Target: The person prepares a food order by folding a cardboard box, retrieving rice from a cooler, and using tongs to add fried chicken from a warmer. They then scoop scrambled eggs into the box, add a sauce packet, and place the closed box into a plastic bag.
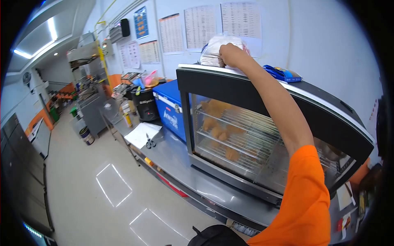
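My right hand [232,55] reaches up to the top of a glass display warmer, its fingers curled closed at a clear plastic pack of white, layered sheets [214,52]. What the sheets are, I cannot make out. The display warmer [221,78] has a black frame and wire racks, with golden-brown fried pieces [219,133] behind its glass. To the right of the pack, a blue packet [283,74] lies on the warmer's top. My left hand is out of the picture.
The warmer stands on a steel counter [209,186]. Left of it are a blue cooler box [170,108], a black round pot [145,104], white paper [141,133] and black scissors [150,141]. A tin bucket [86,135] stands on the floor. Printed sheets [200,25] hang on the wall.
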A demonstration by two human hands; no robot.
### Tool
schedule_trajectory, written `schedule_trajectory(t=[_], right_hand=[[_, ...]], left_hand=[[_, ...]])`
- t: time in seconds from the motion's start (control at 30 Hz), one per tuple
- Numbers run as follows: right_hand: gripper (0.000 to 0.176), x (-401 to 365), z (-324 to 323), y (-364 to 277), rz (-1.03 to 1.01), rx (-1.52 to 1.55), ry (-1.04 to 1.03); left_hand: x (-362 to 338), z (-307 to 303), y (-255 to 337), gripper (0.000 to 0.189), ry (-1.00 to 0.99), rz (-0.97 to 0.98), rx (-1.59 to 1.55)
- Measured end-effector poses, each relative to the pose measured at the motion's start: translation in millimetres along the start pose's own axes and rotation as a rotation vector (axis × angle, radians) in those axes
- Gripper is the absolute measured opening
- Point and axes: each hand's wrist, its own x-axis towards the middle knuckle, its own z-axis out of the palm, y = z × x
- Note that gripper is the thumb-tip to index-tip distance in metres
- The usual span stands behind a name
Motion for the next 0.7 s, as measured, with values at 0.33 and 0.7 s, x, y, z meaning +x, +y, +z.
schedule_trajectory(t=[0.33, 0.7], right_hand=[[0.013, 36.6, 18.3, -5.6, -0.072, -0.294, 0.150], [0.016, 19.6, 6.9, -11.6, 0.139, -0.025, 0.239]], left_hand=[[198.5, -89.2, 105.7, 0.041, -0.093, 0.169, 0.062], [321.4, -128.0, 91.6, 0.038, -0.614, 0.428, 0.107]])
